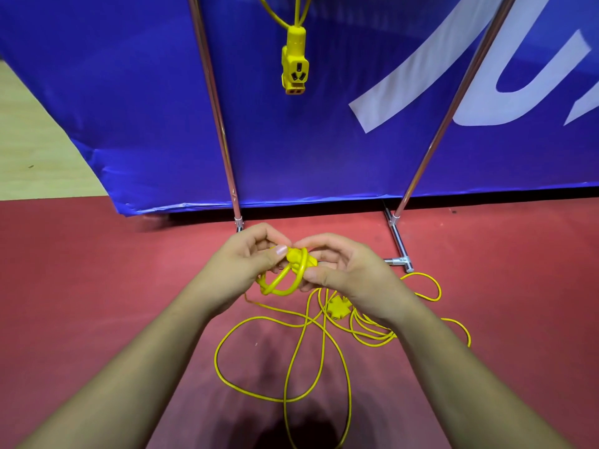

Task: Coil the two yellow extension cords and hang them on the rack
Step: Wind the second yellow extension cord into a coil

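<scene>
Between the two hands, the thin yellow extension cord sits in a few small loops. The left hand pinches them at the plug end, seemingly as an anchor, while the right hand pinches the outer turn. Below the grip its slack sprawls on the red floor; above hangs the other yellow cord's socket.

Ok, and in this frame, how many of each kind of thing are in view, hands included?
Yellow cords: 2 (hung cord, loose cord)
Rack poles: 2 (left pole, right pole)
Banner: 1
Hands: 2 (left hand, right hand, both gripping the loose cord)
Total: 7
</scene>
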`<state>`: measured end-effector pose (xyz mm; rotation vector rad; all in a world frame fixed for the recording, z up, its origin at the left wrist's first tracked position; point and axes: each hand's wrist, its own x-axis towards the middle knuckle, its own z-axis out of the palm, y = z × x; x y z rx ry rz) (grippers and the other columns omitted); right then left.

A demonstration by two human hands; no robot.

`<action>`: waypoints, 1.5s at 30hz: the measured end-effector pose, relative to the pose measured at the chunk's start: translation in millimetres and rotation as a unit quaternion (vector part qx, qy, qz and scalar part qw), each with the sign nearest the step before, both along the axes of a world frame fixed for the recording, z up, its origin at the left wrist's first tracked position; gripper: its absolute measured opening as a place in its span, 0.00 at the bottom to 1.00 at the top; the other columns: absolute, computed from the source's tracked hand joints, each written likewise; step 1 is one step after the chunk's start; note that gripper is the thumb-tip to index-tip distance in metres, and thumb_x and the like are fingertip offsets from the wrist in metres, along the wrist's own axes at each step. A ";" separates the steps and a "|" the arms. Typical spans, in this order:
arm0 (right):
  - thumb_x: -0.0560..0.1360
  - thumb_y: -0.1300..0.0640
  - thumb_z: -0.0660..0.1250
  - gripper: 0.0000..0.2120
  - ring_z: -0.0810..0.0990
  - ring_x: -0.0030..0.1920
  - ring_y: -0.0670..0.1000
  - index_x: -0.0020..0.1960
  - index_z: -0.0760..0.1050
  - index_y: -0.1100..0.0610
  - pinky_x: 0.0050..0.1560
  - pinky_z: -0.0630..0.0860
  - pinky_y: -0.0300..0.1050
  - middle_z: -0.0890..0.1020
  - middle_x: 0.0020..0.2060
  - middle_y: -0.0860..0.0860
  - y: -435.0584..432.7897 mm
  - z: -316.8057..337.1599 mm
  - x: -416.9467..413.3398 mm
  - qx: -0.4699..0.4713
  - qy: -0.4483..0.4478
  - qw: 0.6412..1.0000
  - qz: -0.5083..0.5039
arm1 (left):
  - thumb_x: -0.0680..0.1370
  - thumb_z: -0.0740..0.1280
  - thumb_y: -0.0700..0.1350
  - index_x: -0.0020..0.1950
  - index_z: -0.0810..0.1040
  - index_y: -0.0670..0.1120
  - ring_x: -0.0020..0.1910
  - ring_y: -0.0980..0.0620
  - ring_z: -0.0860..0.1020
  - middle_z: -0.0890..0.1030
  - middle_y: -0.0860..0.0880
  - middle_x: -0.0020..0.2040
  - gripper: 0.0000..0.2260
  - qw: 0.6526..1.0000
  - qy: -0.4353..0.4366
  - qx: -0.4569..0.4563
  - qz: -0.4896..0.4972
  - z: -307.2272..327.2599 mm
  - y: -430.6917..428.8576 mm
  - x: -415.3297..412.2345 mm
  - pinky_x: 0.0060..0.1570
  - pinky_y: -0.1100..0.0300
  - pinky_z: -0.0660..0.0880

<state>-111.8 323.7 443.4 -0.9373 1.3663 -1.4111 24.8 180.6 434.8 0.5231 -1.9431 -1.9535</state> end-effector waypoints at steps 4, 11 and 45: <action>0.71 0.73 0.69 0.13 0.84 0.38 0.58 0.54 0.72 0.65 0.44 0.82 0.50 0.83 0.38 0.60 -3.4 3.0 2.4 0.002 -0.021 0.998 -0.051 | 0.75 0.65 0.45 0.53 0.79 0.41 0.38 0.54 0.78 0.82 0.49 0.40 0.11 1.000 -0.013 0.002 -0.013 -1.5 -2.9 -0.3 0.40 0.58 0.71; 0.70 0.63 0.72 0.10 0.86 0.42 0.60 0.49 0.74 0.63 0.46 0.83 0.50 0.84 0.40 0.63 -7.1 8.1 7.0 0.017 -0.070 0.991 -0.113 | 0.78 0.62 0.49 0.47 0.76 0.42 0.34 0.53 0.71 0.73 0.46 0.36 0.11 0.992 -0.031 -0.087 0.089 -3.3 0.7 -6.1 0.33 0.61 0.70; 0.79 0.65 0.63 0.02 0.69 0.21 0.49 0.50 0.74 0.62 0.23 0.66 0.38 0.84 0.39 0.57 -6.8 -5.7 -11.8 0.036 0.059 0.969 -0.237 | 0.78 0.61 0.45 0.48 0.80 0.49 0.39 0.53 0.78 0.81 0.53 0.40 0.08 0.967 -0.040 -0.232 0.093 5.4 -2.0 1.5 0.39 0.59 0.74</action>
